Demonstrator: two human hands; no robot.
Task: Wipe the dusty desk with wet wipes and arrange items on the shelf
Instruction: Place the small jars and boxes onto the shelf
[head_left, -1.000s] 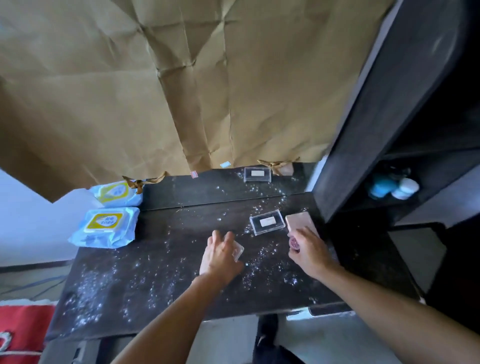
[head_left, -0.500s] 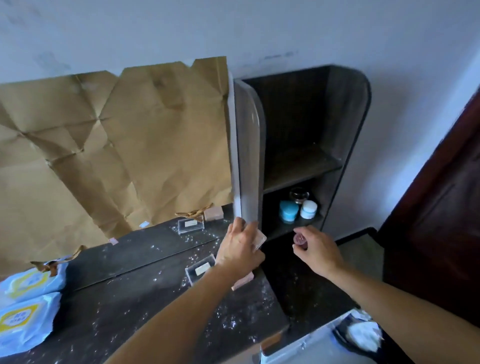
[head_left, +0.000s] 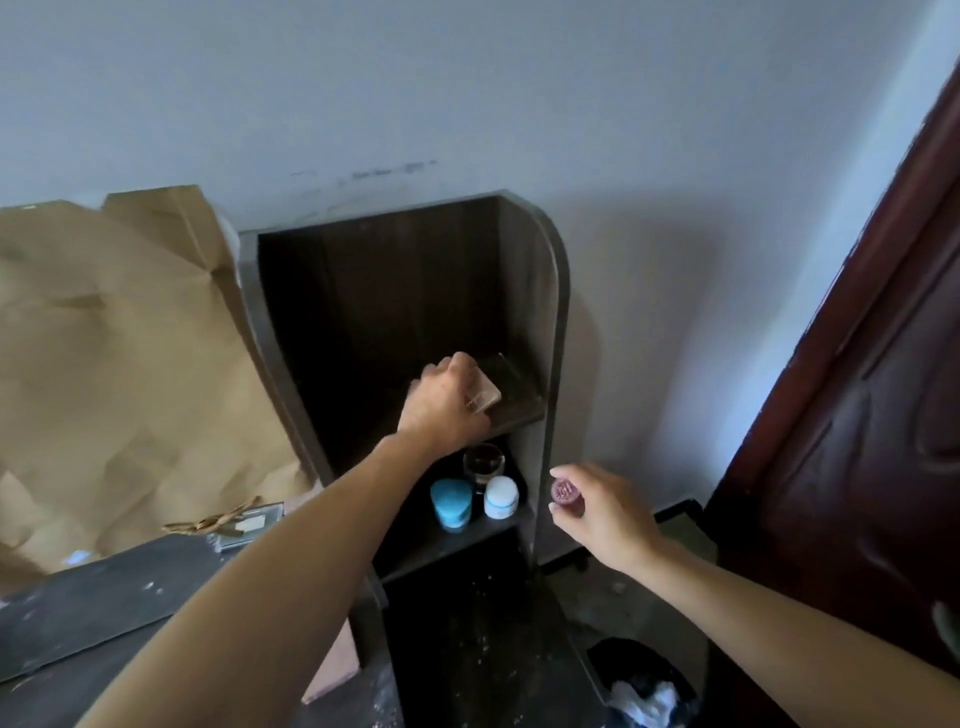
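My left hand reaches into the dark shelf unit and grips a small tan, flat box over the upper shelf board. To the right of the shelf, my right hand pinches a small round pink-topped item in the air. On the lower shelf stand a teal jar, a white jar and a dark glass jar. The dusty dark desk lies at the lower left.
Crumpled brown paper covers the wall behind the desk. A clear plastic case and a pink flat item lie on the desk. A black bin with white wipes sits on the floor. A dark red door is at the right.
The view swung from the desk to the shelf. My left hand rose with the tan box from the desk edge to the upper shelf. My right hand lifted the pink-topped item higher.
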